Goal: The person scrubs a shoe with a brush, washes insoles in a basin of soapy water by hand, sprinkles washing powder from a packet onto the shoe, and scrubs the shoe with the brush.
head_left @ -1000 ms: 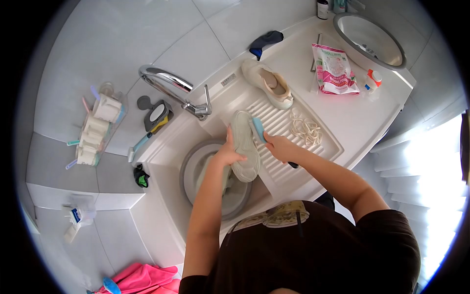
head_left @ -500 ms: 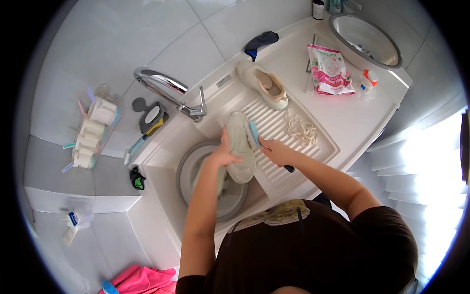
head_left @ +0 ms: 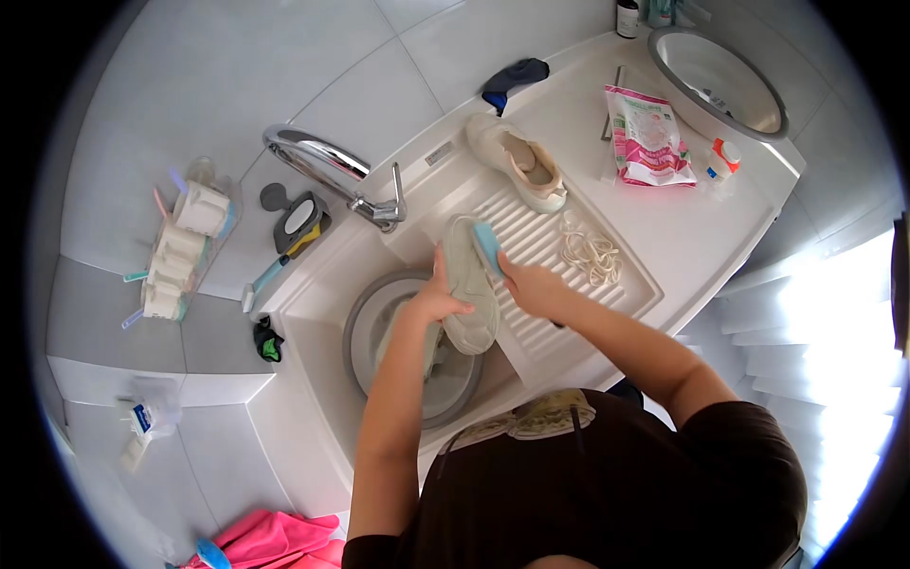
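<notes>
A pale shoe [head_left: 471, 284] is held above the sink with its sole turned up, and my left hand [head_left: 441, 296] is closed around its left edge, thumb across the sole. My right hand [head_left: 533, 288] grips a light blue brush [head_left: 487, 248], whose head lies against the right edge of the sole near the shoe's upper end. Most of the brush's handle is hidden inside the hand. Below, a round grey-rimmed basin [head_left: 357, 365] stands in the sink with water and something pale in it, partly covered by my left arm.
Another pale shoe [head_left: 517, 163] and a heap of white laces [head_left: 591, 256] rest on the ribbed drainboard [head_left: 531, 327]. A chrome faucet [head_left: 379, 211] rises behind the sink. On the right counter are a pink-white packet [head_left: 651, 139], a small bottle [head_left: 723, 159] and another basin [head_left: 782, 109].
The brush has shifted slightly left onto the sole's edge, and its blue head is turned more toward view. My left hand still holds the shoe in nearly the same place.
</notes>
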A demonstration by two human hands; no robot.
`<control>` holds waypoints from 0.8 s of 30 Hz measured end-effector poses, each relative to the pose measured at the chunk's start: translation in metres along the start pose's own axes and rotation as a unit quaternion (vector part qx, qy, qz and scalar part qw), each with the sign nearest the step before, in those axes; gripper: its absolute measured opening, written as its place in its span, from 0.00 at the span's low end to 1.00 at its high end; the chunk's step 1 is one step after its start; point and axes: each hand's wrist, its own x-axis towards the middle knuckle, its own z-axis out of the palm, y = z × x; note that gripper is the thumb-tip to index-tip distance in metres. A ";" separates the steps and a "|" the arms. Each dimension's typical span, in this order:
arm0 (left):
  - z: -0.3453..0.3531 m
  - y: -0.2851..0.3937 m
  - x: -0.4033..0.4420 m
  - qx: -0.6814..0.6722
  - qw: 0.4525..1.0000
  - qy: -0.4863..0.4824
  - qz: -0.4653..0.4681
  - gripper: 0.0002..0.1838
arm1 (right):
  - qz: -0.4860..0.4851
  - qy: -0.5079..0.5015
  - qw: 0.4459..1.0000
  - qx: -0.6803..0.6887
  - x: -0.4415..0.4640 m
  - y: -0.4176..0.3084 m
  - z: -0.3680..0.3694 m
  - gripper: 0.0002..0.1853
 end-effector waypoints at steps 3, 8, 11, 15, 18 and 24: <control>0.002 -0.011 0.013 0.019 0.999 0.005 0.040 0.73 | 0.048 -0.046 0.998 -0.015 -0.012 -0.013 -0.012 0.29; 0.000 0.005 0.005 0.037 0.997 0.011 0.060 0.73 | 0.043 -0.045 0.997 0.046 0.107 0.013 -0.037 0.18; -0.002 0.026 -0.011 0.018 0.999 -0.023 -0.016 0.72 | 0.027 -0.129 0.990 0.058 0.120 0.020 -0.059 0.16; 0.000 0.016 -0.005 0.024 1.000 0.002 -0.002 0.72 | 0.013 -0.134 0.973 0.185 0.052 0.023 -0.061 0.15; 0.004 0.000 0.005 0.025 0.999 0.016 0.035 0.73 | 0.024 -0.102 0.969 0.225 -0.009 0.030 -0.021 0.25; -0.001 0.011 -0.001 0.027 0.999 0.002 0.037 0.73 | 0.000 0.065 0.994 0.090 0.032 0.016 -0.005 0.24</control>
